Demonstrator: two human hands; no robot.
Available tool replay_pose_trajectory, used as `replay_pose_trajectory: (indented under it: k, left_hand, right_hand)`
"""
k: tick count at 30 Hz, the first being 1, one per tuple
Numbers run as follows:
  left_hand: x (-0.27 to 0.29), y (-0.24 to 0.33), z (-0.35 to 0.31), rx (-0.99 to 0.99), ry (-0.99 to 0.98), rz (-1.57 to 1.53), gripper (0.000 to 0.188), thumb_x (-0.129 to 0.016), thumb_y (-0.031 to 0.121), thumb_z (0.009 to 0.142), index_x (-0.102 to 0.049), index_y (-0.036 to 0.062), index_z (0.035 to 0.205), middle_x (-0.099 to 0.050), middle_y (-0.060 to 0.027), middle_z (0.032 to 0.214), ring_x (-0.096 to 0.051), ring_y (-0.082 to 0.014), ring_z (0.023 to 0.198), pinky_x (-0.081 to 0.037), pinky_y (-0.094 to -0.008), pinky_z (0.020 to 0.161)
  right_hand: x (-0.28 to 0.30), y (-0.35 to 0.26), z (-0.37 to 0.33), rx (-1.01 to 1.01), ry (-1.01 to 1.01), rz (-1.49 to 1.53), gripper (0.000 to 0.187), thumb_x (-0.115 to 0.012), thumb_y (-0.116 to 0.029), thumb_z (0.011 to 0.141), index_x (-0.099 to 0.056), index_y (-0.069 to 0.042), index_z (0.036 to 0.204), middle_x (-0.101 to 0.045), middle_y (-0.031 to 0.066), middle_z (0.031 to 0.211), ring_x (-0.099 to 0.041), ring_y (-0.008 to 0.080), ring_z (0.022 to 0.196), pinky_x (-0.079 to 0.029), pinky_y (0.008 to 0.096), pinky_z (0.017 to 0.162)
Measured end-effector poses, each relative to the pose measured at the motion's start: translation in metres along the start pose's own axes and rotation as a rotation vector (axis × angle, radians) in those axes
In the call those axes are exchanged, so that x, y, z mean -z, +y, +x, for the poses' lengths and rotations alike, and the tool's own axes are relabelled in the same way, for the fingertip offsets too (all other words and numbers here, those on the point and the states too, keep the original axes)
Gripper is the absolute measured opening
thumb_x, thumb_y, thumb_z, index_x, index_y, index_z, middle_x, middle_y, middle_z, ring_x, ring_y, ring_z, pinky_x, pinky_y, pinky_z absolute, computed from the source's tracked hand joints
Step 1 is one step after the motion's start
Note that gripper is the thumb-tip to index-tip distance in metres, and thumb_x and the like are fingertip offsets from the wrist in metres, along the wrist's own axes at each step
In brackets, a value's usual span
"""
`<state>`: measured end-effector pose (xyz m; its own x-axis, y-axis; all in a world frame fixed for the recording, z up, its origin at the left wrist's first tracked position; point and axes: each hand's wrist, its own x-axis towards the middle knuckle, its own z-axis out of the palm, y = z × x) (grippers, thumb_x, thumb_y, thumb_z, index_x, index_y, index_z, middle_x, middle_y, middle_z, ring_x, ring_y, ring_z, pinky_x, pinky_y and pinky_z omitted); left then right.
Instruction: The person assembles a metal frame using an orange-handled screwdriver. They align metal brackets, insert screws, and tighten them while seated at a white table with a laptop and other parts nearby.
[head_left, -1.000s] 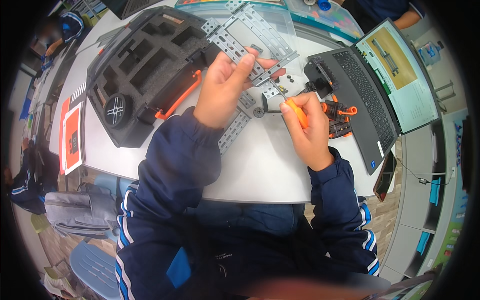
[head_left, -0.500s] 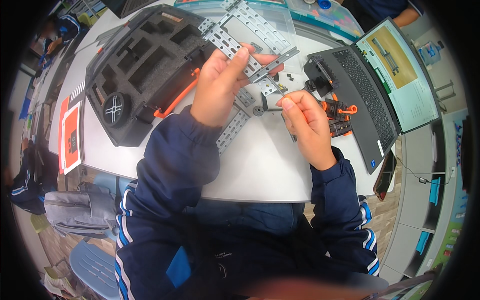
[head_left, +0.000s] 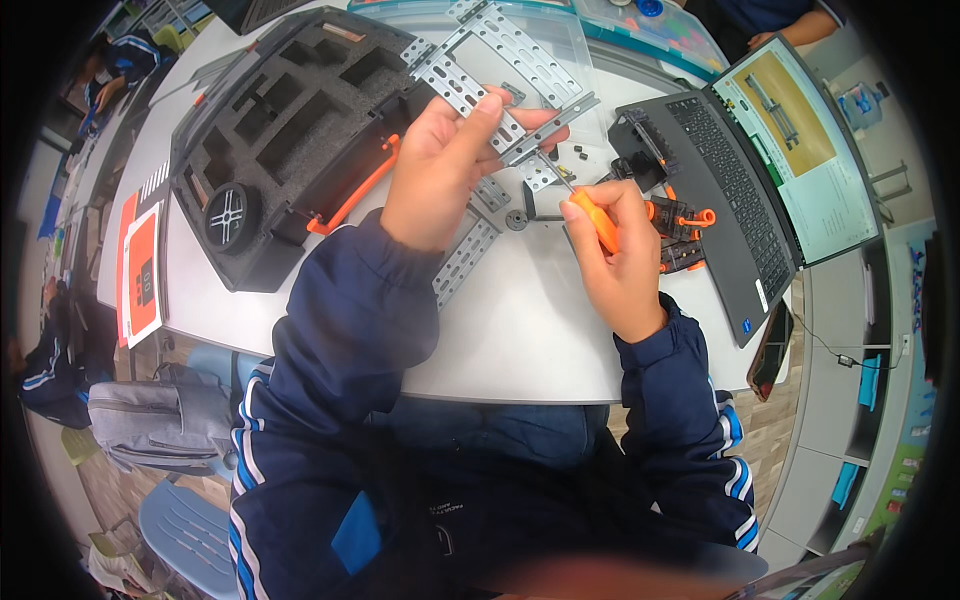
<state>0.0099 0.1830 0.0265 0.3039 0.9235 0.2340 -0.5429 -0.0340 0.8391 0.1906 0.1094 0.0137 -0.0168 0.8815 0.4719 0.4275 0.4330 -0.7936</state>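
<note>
My left hand [head_left: 447, 165] grips a frame of grey perforated metal beams [head_left: 452, 82] above the table, its thumb lying along one beam. In my right hand [head_left: 620, 262] is a screwdriver with an orange handle [head_left: 598, 220], pinched between thumb and fingers. Its thin shaft runs up and left to the near corner of the frame, where a small perforated plate [head_left: 538, 174] sits. Whether the tip is seated in a screw is too small to tell. Below the frame, another perforated metal piece [head_left: 467, 258] lies on the table, with a small round grey part [head_left: 516, 220] beside it.
A black foam-lined case [head_left: 290, 130] with a wheel [head_left: 232, 218] in it stands at left. To the right sits an open laptop [head_left: 725, 150], with black and orange parts [head_left: 680, 222] beside it. A clear plastic bin [head_left: 570, 40] is behind. Another person's hand [head_left: 800, 32] shows at far right.
My right hand has shifted its grip, its fingers opening around the handle so that the orange now shows. My left hand and the metal frame have barely moved.
</note>
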Motion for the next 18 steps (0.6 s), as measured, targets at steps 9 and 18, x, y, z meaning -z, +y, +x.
replay_pose_trajectory:
  k: [9,18]
  left_hand:
    - [-0.008,-0.003,-0.004,-0.112,-0.025,0.025,0.024,-0.050,0.021,0.106,-0.043,0.0015,0.118,-0.067,-0.0223,0.115,-0.068,-0.0322,0.109,-0.058,-0.0412,0.092]
    - [-0.007,-0.002,-0.004,-0.143,-0.103,-0.014,0.023,-0.049,0.020,0.107,-0.043,0.0022,0.119,-0.068,-0.0223,0.113,-0.068,-0.0325,0.108,-0.057,-0.0420,0.092]
  right_hand:
    - [0.003,0.000,0.003,-0.131,-0.063,0.240,0.010,-0.062,-0.010,0.099,-0.056,-0.003,0.100,-0.056,-0.0013,0.077,-0.047,0.0049,0.060,-0.039,0.0210,0.054]
    - [0.026,-0.009,0.014,-0.693,-0.430,1.042,0.023,-0.049,-0.024,0.106,-0.056,-0.003,0.101,-0.031,-0.0085,0.067,-0.024,0.0018,0.052,-0.018,0.0219,0.048]
